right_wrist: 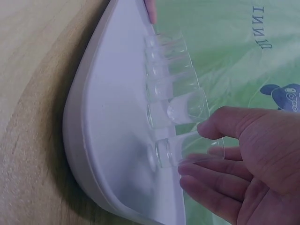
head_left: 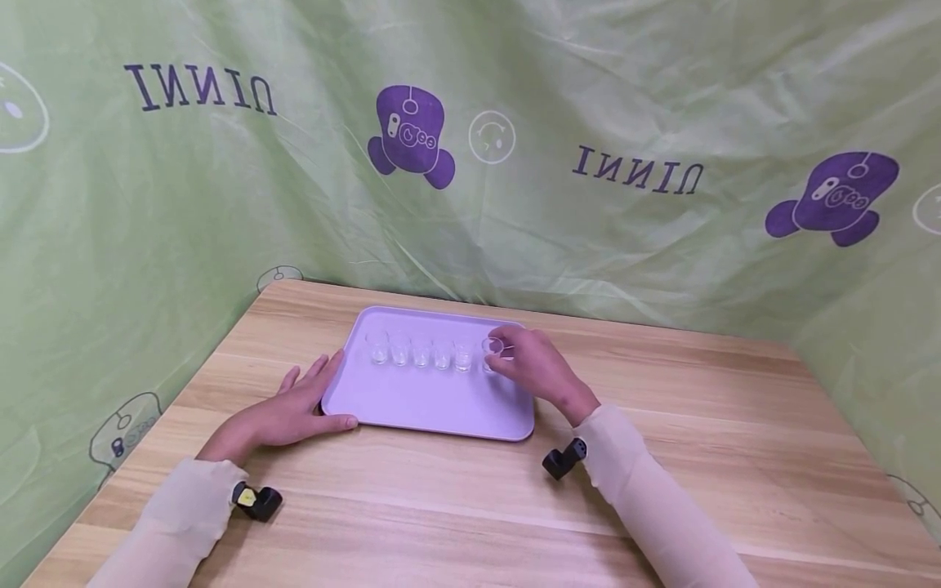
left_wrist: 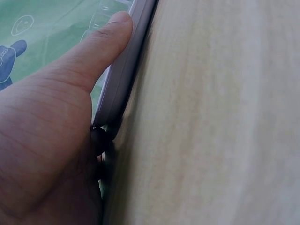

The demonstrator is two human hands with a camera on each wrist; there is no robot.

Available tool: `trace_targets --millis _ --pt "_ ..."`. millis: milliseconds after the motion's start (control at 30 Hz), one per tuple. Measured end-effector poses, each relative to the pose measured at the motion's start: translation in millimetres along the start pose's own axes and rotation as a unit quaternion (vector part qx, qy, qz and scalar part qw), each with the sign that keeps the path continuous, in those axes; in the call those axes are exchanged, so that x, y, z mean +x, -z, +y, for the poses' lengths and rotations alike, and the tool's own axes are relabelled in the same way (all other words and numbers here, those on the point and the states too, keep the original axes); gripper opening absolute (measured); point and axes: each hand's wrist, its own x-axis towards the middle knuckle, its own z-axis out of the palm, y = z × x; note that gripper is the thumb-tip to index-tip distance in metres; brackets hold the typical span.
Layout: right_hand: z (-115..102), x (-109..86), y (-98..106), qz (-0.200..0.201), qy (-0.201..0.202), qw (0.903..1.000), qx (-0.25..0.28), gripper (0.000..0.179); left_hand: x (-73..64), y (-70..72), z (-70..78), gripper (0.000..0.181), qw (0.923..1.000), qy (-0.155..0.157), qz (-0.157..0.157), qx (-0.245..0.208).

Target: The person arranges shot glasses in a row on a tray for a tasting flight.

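A row of several clear shot glasses (head_left: 421, 354) stands across a lilac tray (head_left: 434, 402). At the right end of the row, my right hand (head_left: 542, 366) pinches one more shot glass (right_wrist: 174, 151) near its rim, thumb on one side and fingers on the other. In the right wrist view this glass is upright, close over the tray. My left hand (head_left: 297, 410) lies along the tray's left edge with fingers extended. Its thumb (left_wrist: 105, 44) touches the tray's front edge near the corner.
The tray sits on a wood-grain table (head_left: 412, 514), towards its back edge. Behind and to both sides hangs a green curtain (head_left: 309, 180) with purple prints. A small black camera (head_left: 562, 459) is strapped at the right wrist, another black camera (head_left: 259, 502) at the left.
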Motion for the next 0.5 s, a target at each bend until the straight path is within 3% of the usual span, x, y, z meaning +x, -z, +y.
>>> trace_targets --millis 500 --pt "-2.5 5.1 -3.7 -0.017 -0.003 0.9998 0.007 0.037 0.6 1.2 -1.1 0.111 1.0 0.001 -0.003 -0.001"
